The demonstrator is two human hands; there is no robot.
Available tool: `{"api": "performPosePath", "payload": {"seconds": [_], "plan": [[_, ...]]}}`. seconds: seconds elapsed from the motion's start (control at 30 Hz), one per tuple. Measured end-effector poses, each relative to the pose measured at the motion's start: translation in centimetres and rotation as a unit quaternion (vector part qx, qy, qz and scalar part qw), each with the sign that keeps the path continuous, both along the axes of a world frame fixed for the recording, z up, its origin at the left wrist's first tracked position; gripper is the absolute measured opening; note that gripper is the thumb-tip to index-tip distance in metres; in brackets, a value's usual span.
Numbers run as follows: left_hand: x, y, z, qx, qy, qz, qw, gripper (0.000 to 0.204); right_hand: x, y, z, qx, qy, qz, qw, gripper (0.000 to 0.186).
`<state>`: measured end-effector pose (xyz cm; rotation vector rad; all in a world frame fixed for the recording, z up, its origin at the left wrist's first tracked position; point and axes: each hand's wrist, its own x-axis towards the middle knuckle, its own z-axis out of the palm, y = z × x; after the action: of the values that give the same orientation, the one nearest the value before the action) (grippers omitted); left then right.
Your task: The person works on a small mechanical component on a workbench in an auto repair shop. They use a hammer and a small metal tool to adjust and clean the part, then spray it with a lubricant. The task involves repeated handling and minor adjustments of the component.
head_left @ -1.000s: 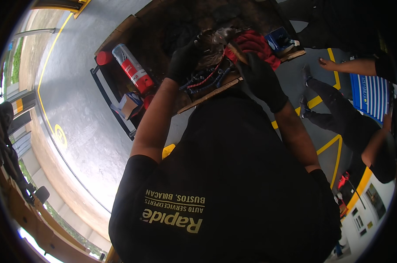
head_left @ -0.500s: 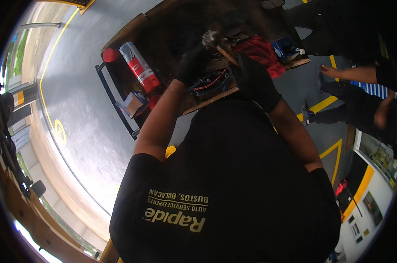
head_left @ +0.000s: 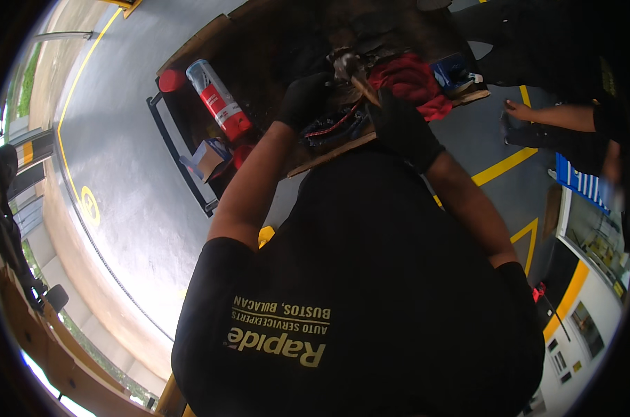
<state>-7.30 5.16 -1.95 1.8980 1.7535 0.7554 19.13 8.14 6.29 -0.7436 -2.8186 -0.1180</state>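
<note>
Your black-gloved right hand [head_left: 404, 131] is pinching the brown wooden-looking handle [head_left: 364, 90], steady hold probably helping; black-gloved left hand [head_left: 307, 102]: can't tell fingers.

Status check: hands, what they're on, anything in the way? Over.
Right hand gripping wooden handle, far end by greyish piece. Left hand close, grip unclear. Red cloth bunched near right hand, may be in the way.

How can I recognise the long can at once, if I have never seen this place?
Find the dark worktop with the wooden edge. Near its left end, left of the person's left hand, is the long can. Unlike the round red thing and the open box nearby, it is red with one pale blue end.
</note>
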Motion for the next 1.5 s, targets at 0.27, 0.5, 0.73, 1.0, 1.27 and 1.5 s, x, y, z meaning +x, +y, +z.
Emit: {"api": "performPosePath", "payload": {"seconds": [0.27,0.5,0.73,1.0,1.27,1.5], "plan": [[-3.3,-0.2,0.1,0.090,-0.022,0.161,0.983,0.020,6.7,2.0,-3.5,-0.003,0.017,-0.085,0.996,0.029],[-5.9,-1.9,-0.6,-0.053,-0.005,0.227,0.972,0.028,5.2,6.9,-8.5,-0.041,0.118,-0.154,0.980,0.032],[-1.3,-2.1,-0.1,0.140,0.145,0.097,0.975,0.034,4.0,6.4,-10.5,-0.005,0.098,-0.168,0.981,0.037],[0.4,-1.9,0.5,0.071,0.084,0.050,0.993,0.024,2.5,3.1,-2.5,-0.065,0.039,-0.193,0.978,0.052],[-1.2,-4.5,9.1,-0.170,-0.466,0.077,0.865,0.024,-1.6,1.7,5.1,-0.386,0.319,-0.019,0.865,0.048],[1.9,-7.2,16.3,0.096,-0.463,-0.071,0.878,0.033,-2.1,0.5,13.3,-0.516,0.378,-0.024,0.768,0.026]]}}
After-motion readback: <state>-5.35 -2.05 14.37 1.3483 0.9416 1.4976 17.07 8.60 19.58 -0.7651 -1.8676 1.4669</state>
